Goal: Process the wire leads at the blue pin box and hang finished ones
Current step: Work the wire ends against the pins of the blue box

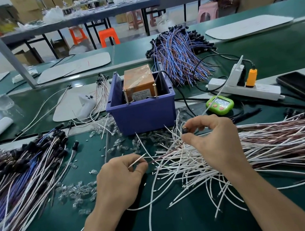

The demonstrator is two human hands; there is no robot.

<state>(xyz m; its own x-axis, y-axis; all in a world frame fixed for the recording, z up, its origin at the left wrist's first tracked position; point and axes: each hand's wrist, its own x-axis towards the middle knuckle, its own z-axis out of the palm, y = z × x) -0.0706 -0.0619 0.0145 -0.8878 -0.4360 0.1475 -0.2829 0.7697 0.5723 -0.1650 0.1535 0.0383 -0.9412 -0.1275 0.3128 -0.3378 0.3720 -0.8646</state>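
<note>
Green matting covers the workbench [185, 226], with cartons and stools blurred behind. Across its right side sprawls a heap of white and brown wire leads [271, 142]; on the left lies a pile of capped leads [17, 172], and a blue-and-orange bundle [178, 55] sits at the back. Between them, at centre, stands the blue pin box [143, 114] with a taped orange block [138, 81] inside. Just in front of the box, the left hand [117, 178] pinches the end of a white lead [137, 160], while the right hand [211, 142], near but apart from it, pinches a small black cap [185, 130]. A white power strip [253, 87] and green timer [220, 105] lie right of the box. Clear bulbs [76, 193] are scattered around.
</note>
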